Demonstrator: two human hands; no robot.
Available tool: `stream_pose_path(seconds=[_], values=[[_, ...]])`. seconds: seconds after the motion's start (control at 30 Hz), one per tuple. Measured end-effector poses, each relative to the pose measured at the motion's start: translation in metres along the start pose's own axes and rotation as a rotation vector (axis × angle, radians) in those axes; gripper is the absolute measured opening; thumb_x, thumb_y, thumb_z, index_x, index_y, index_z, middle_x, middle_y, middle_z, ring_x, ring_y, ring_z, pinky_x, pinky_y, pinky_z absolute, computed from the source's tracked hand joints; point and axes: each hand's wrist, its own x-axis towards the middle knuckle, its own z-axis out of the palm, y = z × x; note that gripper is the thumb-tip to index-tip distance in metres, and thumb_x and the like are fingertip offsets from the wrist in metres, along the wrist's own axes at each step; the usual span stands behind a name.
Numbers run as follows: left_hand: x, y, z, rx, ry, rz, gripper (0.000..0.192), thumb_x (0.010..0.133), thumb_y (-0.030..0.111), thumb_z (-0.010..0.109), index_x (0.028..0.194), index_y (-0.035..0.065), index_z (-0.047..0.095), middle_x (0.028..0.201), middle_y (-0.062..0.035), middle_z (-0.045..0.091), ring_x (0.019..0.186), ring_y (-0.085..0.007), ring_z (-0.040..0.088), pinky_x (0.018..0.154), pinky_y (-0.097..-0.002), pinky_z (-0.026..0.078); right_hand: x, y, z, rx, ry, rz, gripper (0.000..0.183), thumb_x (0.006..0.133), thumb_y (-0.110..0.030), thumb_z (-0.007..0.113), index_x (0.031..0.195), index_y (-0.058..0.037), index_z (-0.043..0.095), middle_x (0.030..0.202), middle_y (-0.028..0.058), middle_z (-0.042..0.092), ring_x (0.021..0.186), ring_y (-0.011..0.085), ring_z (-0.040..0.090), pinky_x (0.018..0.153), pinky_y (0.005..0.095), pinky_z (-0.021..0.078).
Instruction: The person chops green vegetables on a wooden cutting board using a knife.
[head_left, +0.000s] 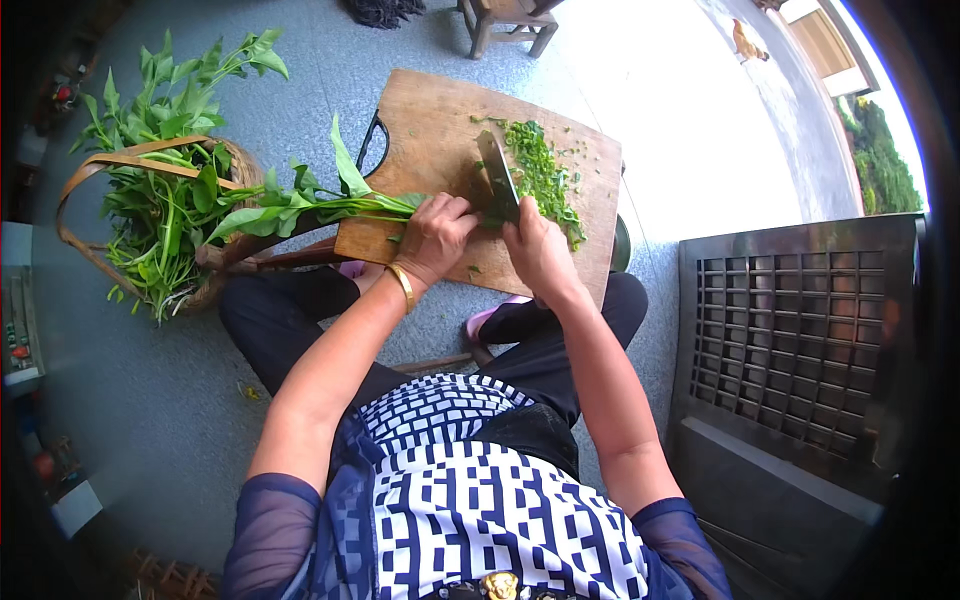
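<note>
My left hand (436, 238) presses a bunch of leafy green stems (352, 204) onto a wooden chopping board (442, 112). The leafy ends trail off the board to the left. In my right hand (546, 251) is the handle of a kitchen cleaver (496, 171), its broad blade upright on the board just right of my left fingertips. Chopped greens (538, 169) lie in a heap along the far side of the blade, with small bits scattered to the right. My left hand hides part of the stems.
A woven basket (244, 161) full of leafy greens (161, 217) stands on the floor at the left, its strap handle raised. Beyond the board is a small wooden stool (510, 30). A dark lattice door panel (787, 345) stands at the right, and a chicken (748, 43) is outside.
</note>
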Motion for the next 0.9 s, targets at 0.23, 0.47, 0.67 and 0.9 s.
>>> stream_pose_path(seconds=[0.23, 0.47, 0.67, 0.9], values=[[-0.002, 0.001, 0.000, 0.012, -0.012, -0.016, 0.015, 0.075, 0.009, 0.057, 0.083, 0.0094, 0.070, 0.082, -0.0043, 0.059, 0.082, -0.0231, 0.057, 0.074, -0.0353, 0.048, -0.022, 0.007, -0.016, 0.248, -0.033, 0.108, 0.022, 0.089, -0.015, 0.053, 0.098, 0.0012, 0.041, 0.079, 0.0323, 0.059, 0.080, 0.0515, 0.056, 0.069, 0.0565, 0.0427], [-0.003, 0.001, 0.000, -0.018, 0.005, -0.014, 0.016, 0.075, 0.008, 0.057, 0.084, 0.0090, 0.070, 0.083, -0.0041, 0.060, 0.082, -0.0229, 0.057, 0.074, -0.0352, 0.048, -0.045, 0.020, -0.013, 0.237, -0.106, 0.071, 0.023, 0.094, -0.016, 0.050, 0.105, 0.0010, 0.040, 0.061, 0.0116, 0.053, 0.042, 0.0166, 0.053, 0.037, 0.0309, 0.0414], [-0.003, 0.001, 0.001, -0.009, -0.007, -0.005, 0.016, 0.076, 0.008, 0.057, 0.084, 0.0085, 0.070, 0.083, -0.0038, 0.060, 0.083, -0.0220, 0.057, 0.074, -0.0348, 0.048, -0.021, 0.014, -0.018, 0.250, -0.143, 0.075, 0.022, 0.092, -0.017, 0.051, 0.097, 0.0012, 0.039, 0.072, 0.0272, 0.058, 0.055, 0.0385, 0.060, 0.048, 0.0452, 0.0476], [-0.003, 0.003, 0.002, -0.025, 0.000, -0.019, 0.015, 0.076, 0.009, 0.057, 0.083, 0.0090, 0.070, 0.082, -0.0040, 0.059, 0.083, -0.0224, 0.057, 0.073, -0.0354, 0.048, -0.001, 0.005, -0.016, 0.378, -0.077, 0.225, 0.025, 0.092, -0.020, 0.052, 0.096, -0.0004, 0.038, 0.066, 0.0204, 0.058, 0.048, 0.0269, 0.060, 0.041, 0.0381, 0.0497]])
